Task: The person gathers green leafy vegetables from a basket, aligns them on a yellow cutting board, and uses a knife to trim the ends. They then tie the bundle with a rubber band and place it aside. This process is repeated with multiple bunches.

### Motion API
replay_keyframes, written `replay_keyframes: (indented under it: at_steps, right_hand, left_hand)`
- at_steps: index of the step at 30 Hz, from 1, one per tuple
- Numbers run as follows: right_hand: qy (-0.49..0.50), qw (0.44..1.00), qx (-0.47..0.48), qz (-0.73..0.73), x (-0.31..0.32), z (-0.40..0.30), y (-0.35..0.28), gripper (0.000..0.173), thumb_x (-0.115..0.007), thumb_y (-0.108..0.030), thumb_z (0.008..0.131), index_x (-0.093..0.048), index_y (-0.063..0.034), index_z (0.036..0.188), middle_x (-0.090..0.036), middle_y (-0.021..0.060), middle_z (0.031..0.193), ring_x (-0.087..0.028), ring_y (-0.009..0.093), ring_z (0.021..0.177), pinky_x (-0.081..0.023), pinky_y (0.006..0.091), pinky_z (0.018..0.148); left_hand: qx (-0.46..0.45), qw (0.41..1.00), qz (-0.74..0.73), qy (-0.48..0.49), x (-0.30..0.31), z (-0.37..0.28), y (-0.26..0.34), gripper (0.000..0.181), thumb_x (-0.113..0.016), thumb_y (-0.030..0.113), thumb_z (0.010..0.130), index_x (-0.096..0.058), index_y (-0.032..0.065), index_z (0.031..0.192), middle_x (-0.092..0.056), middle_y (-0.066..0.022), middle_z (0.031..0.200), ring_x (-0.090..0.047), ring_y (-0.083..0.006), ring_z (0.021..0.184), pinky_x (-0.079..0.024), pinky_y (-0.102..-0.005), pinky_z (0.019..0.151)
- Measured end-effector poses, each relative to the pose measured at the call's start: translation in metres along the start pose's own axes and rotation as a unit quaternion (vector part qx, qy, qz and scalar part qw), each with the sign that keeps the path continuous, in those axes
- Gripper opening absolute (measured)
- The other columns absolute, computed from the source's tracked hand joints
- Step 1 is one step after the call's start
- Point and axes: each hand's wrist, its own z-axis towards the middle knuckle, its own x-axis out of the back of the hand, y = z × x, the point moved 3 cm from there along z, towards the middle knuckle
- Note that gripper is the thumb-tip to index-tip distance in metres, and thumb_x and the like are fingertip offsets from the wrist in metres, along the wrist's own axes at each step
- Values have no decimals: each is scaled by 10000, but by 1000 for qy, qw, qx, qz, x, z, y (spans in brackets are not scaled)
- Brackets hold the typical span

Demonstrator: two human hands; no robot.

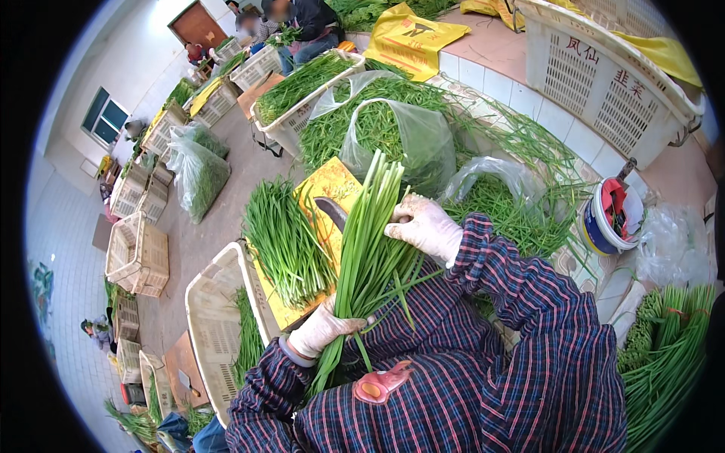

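My left hand [322, 333], in a white glove, is closed around the lower part of a bunch of long green Chinese chives [368, 243]. The pale stem ends of that bunch point up and away from me. At its right edge, my gloved right hand [426, 226] has its fingers bent against the stems; whether it pinches any is hard to tell. Beneath lies a yellow cutting board [323, 180] bearing a second pile of chives [286, 243] on its left. A dark curved knife blade [331, 212] rests on the board, partly hidden by the held bunch.
Left of the board stands a white plastic crate [218, 317] with chives inside. Beyond are plastic bags of loose greens [396, 133] and a full crate [308, 85]. A bucket [612, 215] stands at right, near bundled chives [671, 351]. Other people work at the far end.
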Motion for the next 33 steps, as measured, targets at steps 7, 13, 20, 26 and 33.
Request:
replay_keyframes:
  at_steps: [7, 13, 20, 26, 33]
  right_hand:
    - [-156, 950, -156, 222, 1, -5, 14, 221, -681, -213, 749, -676, -4, 821, -652, 72, 770, -569, 139, 797, -418, 274, 783]
    - [-165, 928, -168, 289, -7, -9, 7, 450, -691, -86, 743, -546, -32, 1166, -628, 81, 1039, -556, 163, 957, -404, 269, 884]
    - [-183, 857, -217, 429, -24, -24, 29, 327, -680, -133, 770, -628, -44, 1081, -637, 49, 1047, -540, 140, 1003, -367, 277, 935]
    - [-224, 867, -156, 416, -37, -22, 34, 299, -681, -170, 778, -639, -12, 1029, -644, 50, 977, -546, 111, 943, -394, 259, 875]
    - [-253, 723, -147, 626, -6, -27, 47, 131, -625, -213, 834, -576, -92, 849, -596, -4, 799, -583, 165, 844, -426, 445, 828]
  left_hand:
    - [44, 996, -75, -11, 4, -5, -3, 445, -639, -3, 724, -508, 53, 1146, -637, -39, 917, -564, -80, 678, -417, -180, 518]
    - [32, 999, -27, -17, 7, -1, -15, 481, -642, -15, 708, -502, 50, 1164, -634, -53, 941, -580, -100, 704, -438, -186, 535]
    - [76, 996, -40, -32, 12, -6, -17, 533, -634, -51, 718, -467, 62, 1212, -629, -47, 896, -592, -121, 731, -465, -210, 593]
    - [73, 995, -44, -49, 14, -9, -17, 528, -659, -23, 708, -475, 65, 1195, -625, -44, 911, -584, -109, 716, -449, -195, 558]
    - [79, 996, -27, -43, 31, -16, -30, 373, -661, 25, 719, -534, 47, 1070, -624, -46, 842, -529, -90, 606, -411, -201, 481]
